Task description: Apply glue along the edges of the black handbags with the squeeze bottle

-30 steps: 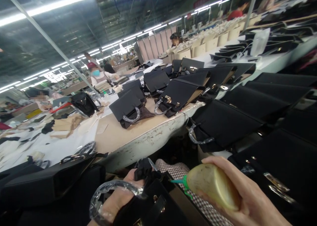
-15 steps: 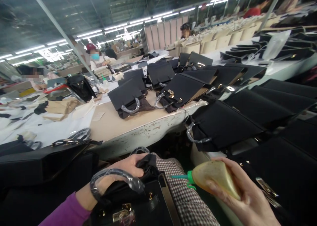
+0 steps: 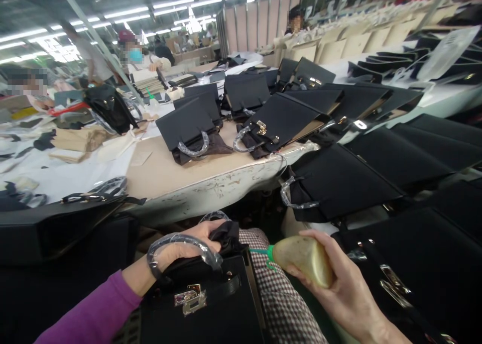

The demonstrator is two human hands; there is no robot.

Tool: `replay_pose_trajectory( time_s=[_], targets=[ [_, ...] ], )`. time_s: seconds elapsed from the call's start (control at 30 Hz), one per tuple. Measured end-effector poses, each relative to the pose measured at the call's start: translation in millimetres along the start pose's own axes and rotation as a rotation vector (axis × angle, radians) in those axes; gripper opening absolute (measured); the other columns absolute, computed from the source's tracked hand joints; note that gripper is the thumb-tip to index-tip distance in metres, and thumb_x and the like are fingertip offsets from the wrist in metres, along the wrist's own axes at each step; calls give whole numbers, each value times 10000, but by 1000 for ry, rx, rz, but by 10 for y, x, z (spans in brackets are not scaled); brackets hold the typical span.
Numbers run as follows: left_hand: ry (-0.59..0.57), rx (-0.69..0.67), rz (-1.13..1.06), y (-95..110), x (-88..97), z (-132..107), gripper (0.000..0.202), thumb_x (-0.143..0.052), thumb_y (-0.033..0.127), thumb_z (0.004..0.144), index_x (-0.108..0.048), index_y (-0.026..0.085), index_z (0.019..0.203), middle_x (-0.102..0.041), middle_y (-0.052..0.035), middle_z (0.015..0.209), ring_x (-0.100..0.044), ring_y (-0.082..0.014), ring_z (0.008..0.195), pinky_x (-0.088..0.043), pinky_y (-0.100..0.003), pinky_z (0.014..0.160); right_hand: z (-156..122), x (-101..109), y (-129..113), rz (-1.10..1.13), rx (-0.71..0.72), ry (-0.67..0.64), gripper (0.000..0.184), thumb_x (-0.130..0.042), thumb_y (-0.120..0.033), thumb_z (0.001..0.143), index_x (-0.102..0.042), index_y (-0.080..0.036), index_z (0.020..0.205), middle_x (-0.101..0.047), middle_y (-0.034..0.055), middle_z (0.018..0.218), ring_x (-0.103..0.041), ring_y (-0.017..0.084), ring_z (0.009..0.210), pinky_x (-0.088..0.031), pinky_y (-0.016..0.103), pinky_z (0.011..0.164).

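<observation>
Left hand: my left hand (image 3: 184, 246) is closed over the top of the black handbag (image 3: 203, 304) on my lap, fingers curled into the dark cloth at its opening; the plastic-wrapped handle (image 3: 181, 248) arches over my wrist.
Right hand: my right hand (image 3: 339, 289) is wrapped firmly round a yellowish squeeze bottle (image 3: 303, 258), held sideways, its green nozzle (image 3: 261, 253) pointing at the bag's top edge, just short of touching.
Bag: upright on my lap, front facing me, metal clasp (image 3: 190, 299) showing, flap down.
Progress: I judge the bottle poised, not yet applied; I see nothing on the bag's edge to say the squeeze is done. This bag looks early in its turn.
Surroundings: counter (image 3: 211, 193) ahead carries more black handbags (image 3: 196, 133), handles wrapped alike; a long row of bags (image 3: 376, 168) runs off to my right.
Others: people (image 3: 135, 58) at work at far counters.
</observation>
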State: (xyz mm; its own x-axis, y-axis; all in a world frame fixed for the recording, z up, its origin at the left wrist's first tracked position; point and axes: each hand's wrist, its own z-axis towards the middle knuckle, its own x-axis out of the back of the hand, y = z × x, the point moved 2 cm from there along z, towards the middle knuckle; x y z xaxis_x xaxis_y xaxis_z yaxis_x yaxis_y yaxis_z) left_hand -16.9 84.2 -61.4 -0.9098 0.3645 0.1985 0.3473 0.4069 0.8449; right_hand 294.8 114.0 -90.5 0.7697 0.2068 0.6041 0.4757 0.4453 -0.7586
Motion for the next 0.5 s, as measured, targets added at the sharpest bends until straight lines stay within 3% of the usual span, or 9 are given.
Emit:
replay_pose_trajectory(
  time_s=[0.23, 0.5],
  targets=[
    [-30, -51, 45, -182, 9, 45, 454, -662, 124, 670, -766, 210, 1103, -739, 3, 937, -664, -253, 911, -503, -368, 960, 12, 27, -30, 27, 27, -60, 475, -731, -606, 976, -551, -319, 1309, -724, 46, 1132, -750, 248, 903, -648, 333, 788],
    [-25, -45, 48, -220, 9, 70, 434, -696, 137, 714, -766, 210, 1136, -766, -15, 994, -682, -271, 983, -502, -374, 996, -3, 36, -48, -1, 20, -86, 469, -713, -617, 985, -547, -313, 1302, -717, 43, 1105, -737, 240, 851, -641, 340, 748]
  ],
)
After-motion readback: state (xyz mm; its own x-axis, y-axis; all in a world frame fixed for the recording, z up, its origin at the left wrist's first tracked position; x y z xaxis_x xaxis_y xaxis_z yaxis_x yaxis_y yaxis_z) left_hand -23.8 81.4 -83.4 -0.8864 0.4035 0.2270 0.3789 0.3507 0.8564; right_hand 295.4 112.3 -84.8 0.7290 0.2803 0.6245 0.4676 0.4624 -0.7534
